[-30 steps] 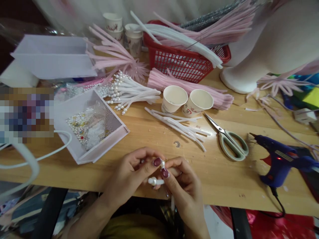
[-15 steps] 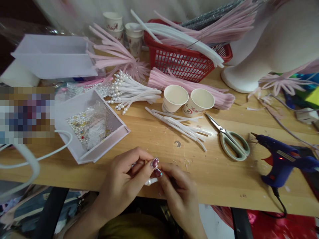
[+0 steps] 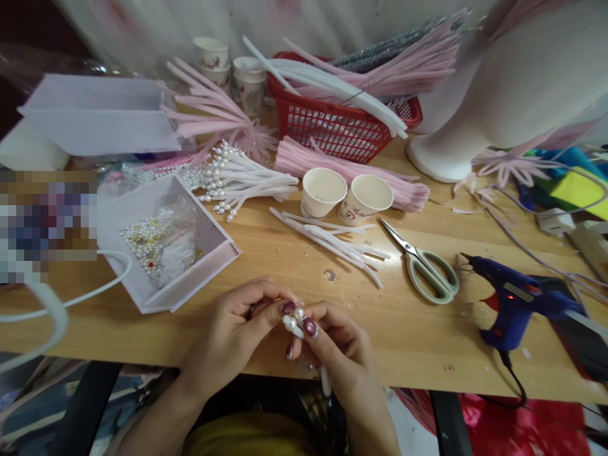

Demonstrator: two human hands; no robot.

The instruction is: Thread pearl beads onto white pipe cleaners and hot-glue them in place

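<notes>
Over the table's front edge, my left hand (image 3: 247, 326) and my right hand (image 3: 342, 351) meet, fingertips almost touching. Pinched between them are white pipe cleaners with pearl beads (image 3: 291, 323) at their tips, the beads close together. The tail of a white stem hangs below my right palm; the curled fingers hide the rest. Beyond my hands lie several loose white pipe cleaners (image 3: 332, 244). A bundle of pearl-tipped white pipe cleaners (image 3: 256, 179) rests farther back, beside an open white box (image 3: 209, 278) of beads.
Green-handled scissors (image 3: 427, 272) lie to the right, near a blue glue gun (image 3: 508, 297) with a red light lit. Two paper cups (image 3: 323, 193) stand before a pink pipe-cleaner bundle (image 3: 403, 190). Behind are a red basket (image 3: 327, 126) and a white foam form (image 3: 513, 101).
Two pearl beads, apart a second ago, now sit close together between my fingertips. At half a second ago my fingers covered one of them. The view has shifted slightly to the right.
</notes>
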